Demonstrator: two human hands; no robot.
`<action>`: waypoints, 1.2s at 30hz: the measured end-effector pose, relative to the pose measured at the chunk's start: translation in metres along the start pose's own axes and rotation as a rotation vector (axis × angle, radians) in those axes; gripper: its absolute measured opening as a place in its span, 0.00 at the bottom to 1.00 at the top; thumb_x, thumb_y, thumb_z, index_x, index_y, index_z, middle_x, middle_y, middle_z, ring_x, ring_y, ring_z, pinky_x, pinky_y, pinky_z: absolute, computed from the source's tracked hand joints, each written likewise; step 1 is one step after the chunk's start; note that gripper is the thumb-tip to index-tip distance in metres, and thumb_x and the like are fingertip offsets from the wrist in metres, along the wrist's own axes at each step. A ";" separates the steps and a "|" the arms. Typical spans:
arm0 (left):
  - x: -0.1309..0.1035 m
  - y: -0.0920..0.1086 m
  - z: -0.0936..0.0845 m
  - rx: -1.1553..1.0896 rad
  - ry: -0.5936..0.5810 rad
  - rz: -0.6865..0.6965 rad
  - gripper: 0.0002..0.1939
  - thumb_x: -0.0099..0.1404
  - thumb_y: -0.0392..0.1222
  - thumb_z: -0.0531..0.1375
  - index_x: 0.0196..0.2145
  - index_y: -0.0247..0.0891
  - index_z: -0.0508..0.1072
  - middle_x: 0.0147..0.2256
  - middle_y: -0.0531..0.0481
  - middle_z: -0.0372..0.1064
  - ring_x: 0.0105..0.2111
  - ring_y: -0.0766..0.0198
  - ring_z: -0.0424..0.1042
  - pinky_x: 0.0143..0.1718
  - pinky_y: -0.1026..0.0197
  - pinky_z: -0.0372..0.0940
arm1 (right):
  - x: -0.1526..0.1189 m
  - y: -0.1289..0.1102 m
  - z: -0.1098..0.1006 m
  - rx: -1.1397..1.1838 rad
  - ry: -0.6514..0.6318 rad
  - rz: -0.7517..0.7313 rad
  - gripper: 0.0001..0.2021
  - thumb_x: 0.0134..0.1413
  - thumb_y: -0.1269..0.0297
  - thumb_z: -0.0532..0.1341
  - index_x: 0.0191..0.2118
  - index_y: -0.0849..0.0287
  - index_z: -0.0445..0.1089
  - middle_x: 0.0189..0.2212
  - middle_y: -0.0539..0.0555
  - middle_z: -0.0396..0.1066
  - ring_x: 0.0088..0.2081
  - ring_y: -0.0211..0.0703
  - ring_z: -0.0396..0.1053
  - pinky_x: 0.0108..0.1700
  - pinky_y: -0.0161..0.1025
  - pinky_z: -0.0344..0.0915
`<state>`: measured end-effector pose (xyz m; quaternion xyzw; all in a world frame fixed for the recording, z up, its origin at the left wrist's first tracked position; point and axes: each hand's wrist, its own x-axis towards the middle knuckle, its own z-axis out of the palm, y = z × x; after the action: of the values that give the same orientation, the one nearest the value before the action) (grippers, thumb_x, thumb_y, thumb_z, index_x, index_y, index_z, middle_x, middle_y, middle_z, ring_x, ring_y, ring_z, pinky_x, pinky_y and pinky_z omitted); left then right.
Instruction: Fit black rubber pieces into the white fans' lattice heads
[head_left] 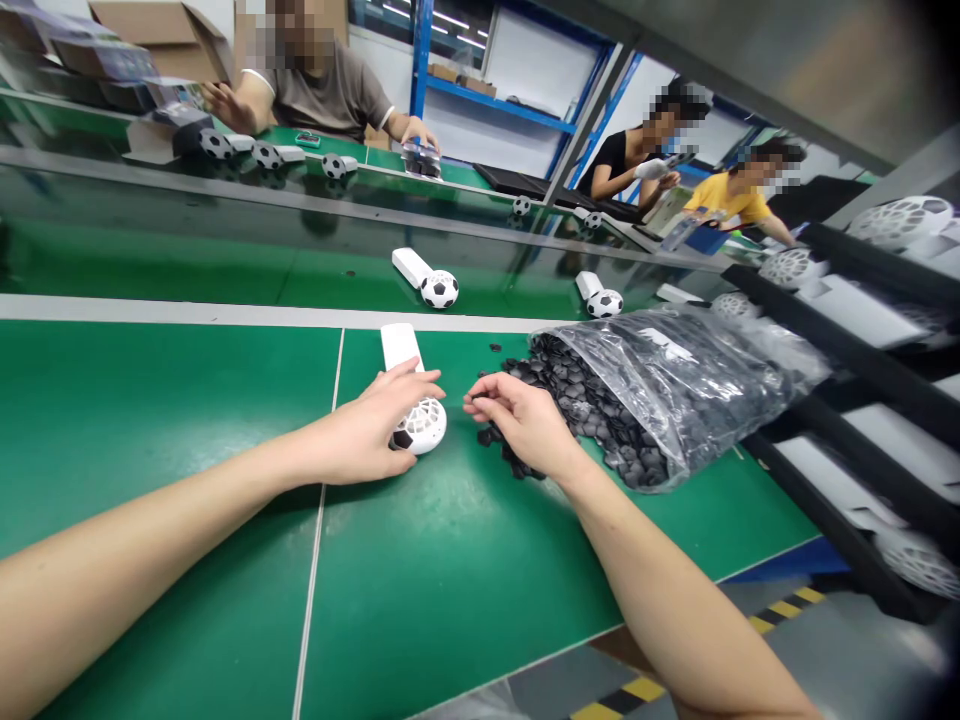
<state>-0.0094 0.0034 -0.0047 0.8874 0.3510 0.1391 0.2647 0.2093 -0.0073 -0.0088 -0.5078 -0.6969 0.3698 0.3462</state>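
Observation:
A white handheld fan [429, 428] with a football-patterned round head lies on the green bench, its flat handle pointing away from me. My left hand [375, 425] rests over it, thumb and fingers around the head and covering part of it. One black patch shows in the white lattice near my thumb. Just to the right, my right hand [525, 415] pinches a small black piece [478, 397] between thumb and fingertips. Beneath and beyond that hand, many loose black pieces [592, 400] spill from the mouth of a clear plastic bag [697, 375].
Beyond the bench's pale edge strip [225, 313], a conveyor belt [300, 265] carries finished-looking football fans [439, 289]. Black racks [840, 400] holding white fan parts stand close on the right. Across the belt, several people sit working; a cardboard box [161, 40] is at far left.

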 end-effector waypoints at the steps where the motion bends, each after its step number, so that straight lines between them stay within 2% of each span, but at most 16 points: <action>1: 0.000 0.000 -0.001 -0.007 -0.011 -0.003 0.31 0.51 0.34 0.54 0.53 0.44 0.54 0.62 0.48 0.39 0.62 0.55 0.30 0.58 0.45 0.44 | 0.000 -0.001 0.000 0.020 0.001 0.003 0.05 0.55 0.67 0.53 0.36 0.58 0.65 0.32 0.51 0.70 0.35 0.39 0.70 0.36 0.37 0.68; 6: 0.000 0.003 0.000 -0.002 0.003 -0.037 0.33 0.49 0.31 0.53 0.54 0.42 0.55 0.63 0.45 0.36 0.62 0.54 0.30 0.59 0.44 0.43 | -0.004 -0.009 0.003 -0.136 0.067 -0.124 0.02 0.51 0.68 0.57 0.33 0.57 0.67 0.32 0.51 0.67 0.34 0.38 0.66 0.38 0.37 0.65; 10: 0.001 0.004 0.003 -0.014 0.023 -0.043 0.31 0.50 0.35 0.54 0.53 0.41 0.55 0.62 0.45 0.37 0.62 0.54 0.30 0.59 0.44 0.43 | -0.008 -0.014 0.009 0.097 -0.056 -0.051 0.03 0.51 0.66 0.58 0.33 0.57 0.64 0.29 0.49 0.66 0.32 0.36 0.66 0.37 0.36 0.65; 13: 0.002 0.004 0.003 -0.037 0.031 -0.050 0.29 0.52 0.40 0.57 0.52 0.42 0.57 0.62 0.45 0.38 0.62 0.52 0.30 0.58 0.42 0.43 | -0.010 -0.014 0.014 0.249 -0.160 0.006 0.04 0.49 0.65 0.59 0.32 0.58 0.64 0.30 0.49 0.67 0.33 0.37 0.67 0.39 0.37 0.65; 15: 0.003 0.005 0.003 -0.053 0.036 -0.061 0.28 0.52 0.46 0.58 0.51 0.42 0.58 0.62 0.44 0.39 0.62 0.52 0.31 0.58 0.42 0.43 | -0.009 -0.014 0.016 0.258 -0.188 0.007 0.05 0.49 0.65 0.60 0.32 0.59 0.65 0.31 0.50 0.67 0.34 0.37 0.66 0.39 0.38 0.64; 19: 0.005 0.009 0.003 -0.082 0.063 -0.077 0.26 0.55 0.53 0.56 0.50 0.41 0.59 0.60 0.46 0.46 0.62 0.52 0.31 0.58 0.43 0.44 | -0.007 -0.010 0.018 0.201 -0.166 0.002 0.06 0.48 0.64 0.60 0.32 0.60 0.66 0.31 0.50 0.65 0.33 0.36 0.64 0.38 0.37 0.63; 24: 0.006 0.017 0.002 -0.111 0.078 -0.112 0.19 0.58 0.47 0.54 0.46 0.41 0.62 0.55 0.48 0.57 0.62 0.54 0.32 0.58 0.46 0.46 | -0.004 -0.005 0.022 0.205 -0.142 0.023 0.06 0.47 0.63 0.61 0.30 0.59 0.66 0.29 0.49 0.65 0.30 0.35 0.63 0.35 0.35 0.62; 32: 0.008 0.017 0.000 -0.128 0.054 -0.112 0.16 0.57 0.44 0.54 0.43 0.42 0.63 0.55 0.48 0.55 0.62 0.54 0.32 0.58 0.45 0.45 | -0.001 -0.011 0.022 0.259 -0.140 0.086 0.08 0.43 0.65 0.63 0.27 0.59 0.62 0.22 0.44 0.61 0.23 0.32 0.58 0.28 0.32 0.57; 36: 0.009 0.014 0.002 -0.114 0.073 -0.093 0.15 0.56 0.42 0.54 0.43 0.41 0.63 0.54 0.48 0.57 0.62 0.54 0.33 0.58 0.46 0.44 | 0.004 -0.009 0.025 0.308 -0.122 0.091 0.13 0.39 0.65 0.65 0.29 0.58 0.59 0.25 0.44 0.61 0.24 0.31 0.58 0.29 0.32 0.58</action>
<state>0.0061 0.0004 0.0020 0.8480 0.3924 0.1786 0.3081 0.1830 -0.0095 -0.0128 -0.4565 -0.6279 0.5176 0.3599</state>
